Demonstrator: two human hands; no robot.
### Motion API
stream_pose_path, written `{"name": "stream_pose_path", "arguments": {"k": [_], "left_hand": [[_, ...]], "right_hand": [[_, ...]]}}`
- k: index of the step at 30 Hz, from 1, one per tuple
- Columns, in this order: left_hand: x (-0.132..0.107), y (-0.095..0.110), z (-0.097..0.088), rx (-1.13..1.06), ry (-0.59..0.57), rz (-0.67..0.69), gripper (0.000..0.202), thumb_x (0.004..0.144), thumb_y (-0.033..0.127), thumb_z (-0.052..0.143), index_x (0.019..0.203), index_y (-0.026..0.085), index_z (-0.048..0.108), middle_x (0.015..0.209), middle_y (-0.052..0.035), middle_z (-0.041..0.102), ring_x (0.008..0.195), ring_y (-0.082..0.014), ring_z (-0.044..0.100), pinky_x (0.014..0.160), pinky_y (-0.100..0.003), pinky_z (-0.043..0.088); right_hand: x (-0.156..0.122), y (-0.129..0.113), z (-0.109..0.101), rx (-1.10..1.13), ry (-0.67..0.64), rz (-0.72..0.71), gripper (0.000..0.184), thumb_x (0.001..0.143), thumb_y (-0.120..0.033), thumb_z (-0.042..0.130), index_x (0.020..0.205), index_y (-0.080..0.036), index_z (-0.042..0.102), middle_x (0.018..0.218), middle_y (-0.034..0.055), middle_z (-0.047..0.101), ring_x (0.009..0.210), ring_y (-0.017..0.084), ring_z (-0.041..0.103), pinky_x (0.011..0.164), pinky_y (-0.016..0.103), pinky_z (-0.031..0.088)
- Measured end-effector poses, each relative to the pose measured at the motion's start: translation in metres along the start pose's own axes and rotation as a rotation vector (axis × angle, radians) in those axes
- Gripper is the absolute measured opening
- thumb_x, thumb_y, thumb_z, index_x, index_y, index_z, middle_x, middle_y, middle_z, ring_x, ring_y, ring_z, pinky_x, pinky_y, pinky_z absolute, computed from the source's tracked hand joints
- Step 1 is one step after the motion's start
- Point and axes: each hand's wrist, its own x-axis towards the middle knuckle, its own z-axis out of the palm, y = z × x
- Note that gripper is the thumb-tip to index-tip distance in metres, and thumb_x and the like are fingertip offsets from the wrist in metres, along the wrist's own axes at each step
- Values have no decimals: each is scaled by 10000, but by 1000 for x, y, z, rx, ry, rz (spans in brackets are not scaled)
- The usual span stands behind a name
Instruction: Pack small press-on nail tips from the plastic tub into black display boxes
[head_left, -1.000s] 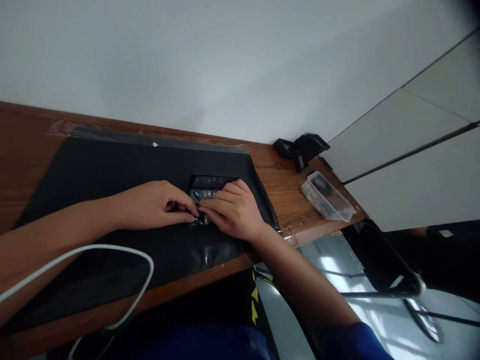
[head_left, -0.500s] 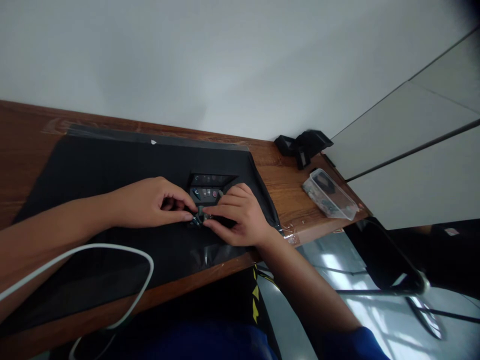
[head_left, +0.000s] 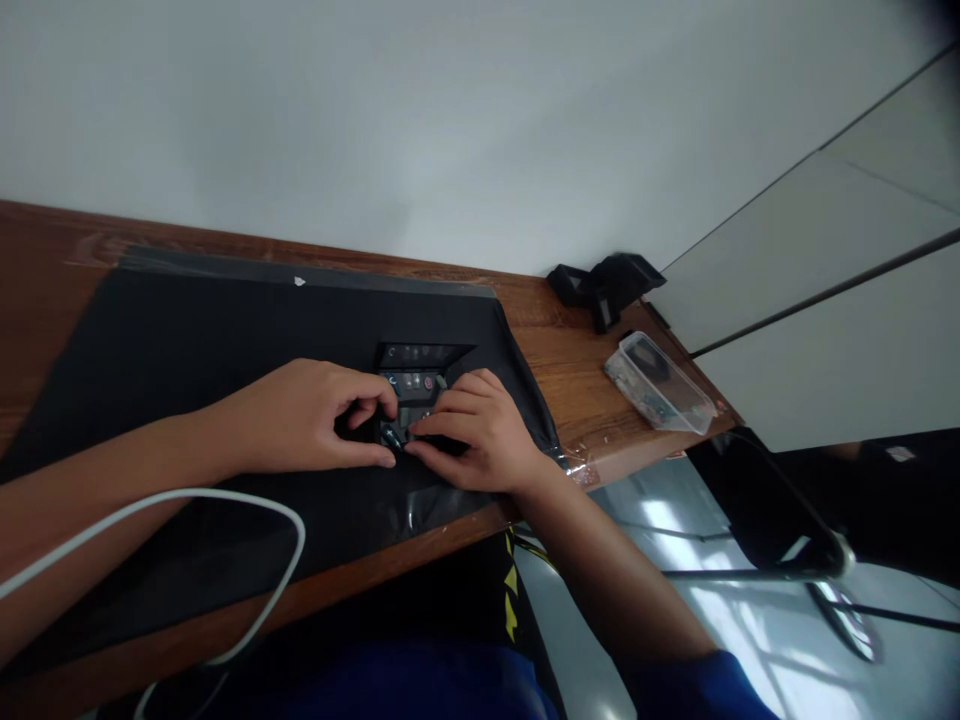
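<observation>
A small black device (head_left: pixel 412 382) with little round buttons lies on a black mat (head_left: pixel 225 340) on a wooden desk (head_left: pixel 585 380). My left hand (head_left: pixel 307 418) grips its near left end, thumb and forefinger curled round it. My right hand (head_left: pixel 476 432) comes in from the right, fingertips pinched on a small part at the device's near edge, right against my left thumb. What the part is I cannot make out. Behind the device stands a dark open lid or second piece (head_left: pixel 420 353).
A clear plastic box (head_left: pixel 660 385) with small parts sits on the desk at the right, and a black bracket (head_left: pixel 604 285) lies behind it by the wall. A white cable (head_left: pixel 225 505) loops over my left forearm. A black chair (head_left: pixel 765 510) stands right of the desk.
My left forefinger has lifted and curled over the device's left end. My right fingertips have drawn slightly nearer to me. The view has shifted a little.
</observation>
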Motion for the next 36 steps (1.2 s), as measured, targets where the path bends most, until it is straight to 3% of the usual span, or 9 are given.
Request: {"name": "stream_pose_path", "arguments": {"k": [4,11,17,28,36], "left_hand": [[-2,3,2,46,56,30,255,859,506,756,960,272,746,706,49,651,585,-133,587,598,-290,390],[-1,7,5,93,131,-13,602,770,724,847,1114,259,679,704,50,622,576,-163,580,596,-315,376],[0,14,10,142,179,-21,514,855,698,767,1085,256,640,697,44,610,598,-172,579,602,-314,376],[0,6,14,69,122,-25,542,919,616,710,1321,253,686,686,51,629,581,-166,578,597,-303,379],[0,-3,1,60,157,-102,468,887,667,707,1160,293,775,648,58,626,538,-142,526,579,-288,378]], "right_hand": [[0,0,-1,39,-33,52,210,1055,-408,747,981,-228,826,820,9,793,779,174,646,795,373,414],[-1,1,-5,35,-56,66,181,1060,-352,710,969,-234,813,796,5,780,774,181,638,800,381,404],[-1,0,-7,115,-63,106,157,1034,-330,715,947,-232,801,803,-6,783,758,167,633,793,378,392],[-2,1,-6,68,-93,109,174,1045,-329,702,936,-243,807,747,-12,754,745,173,611,796,390,363],[-3,1,-10,83,-72,136,164,1045,-323,708,948,-230,802,781,-15,768,747,163,616,797,380,373]]}}
